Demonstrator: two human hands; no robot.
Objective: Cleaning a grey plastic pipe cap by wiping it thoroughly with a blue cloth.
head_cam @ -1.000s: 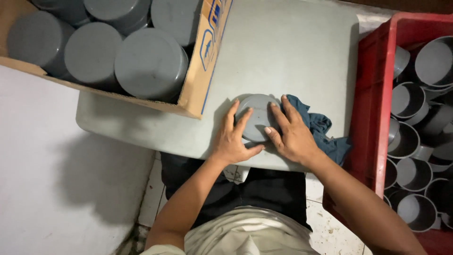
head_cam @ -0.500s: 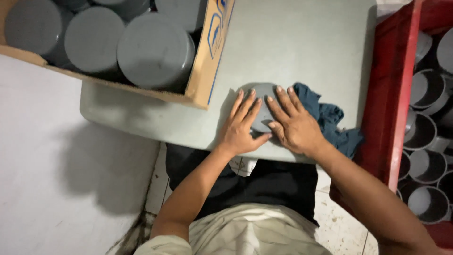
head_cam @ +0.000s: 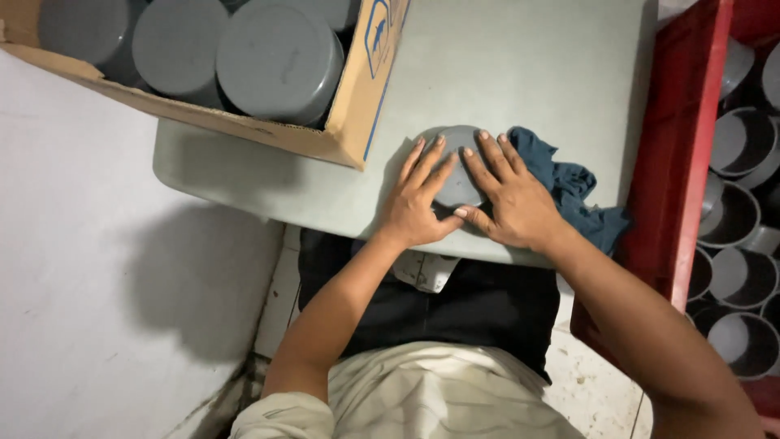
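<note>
A round grey plastic cap (head_cam: 457, 175) lies flat on the grey table (head_cam: 520, 73) near its front edge. My left hand (head_cam: 418, 199) rests palm down on the cap's left side with fingers spread. My right hand (head_cam: 508, 195) presses flat on its right side, fingers pointing up and left, the thumb meeting the left hand. A crumpled dark blue cloth (head_cam: 569, 191) lies under and just right of my right hand.
An open cardboard box (head_cam: 341, 138) with several large grey caps (head_cam: 276, 61) sits at the table's back left. A red plastic crate (head_cam: 674, 162) on the right holds several open grey caps (head_cam: 735, 138). A white wall is on the left, tiled floor below.
Both hands stay flat on the grey cap, the fingers shifting slightly over it. The view has drifted a little; the cap and cloth remain in place.
</note>
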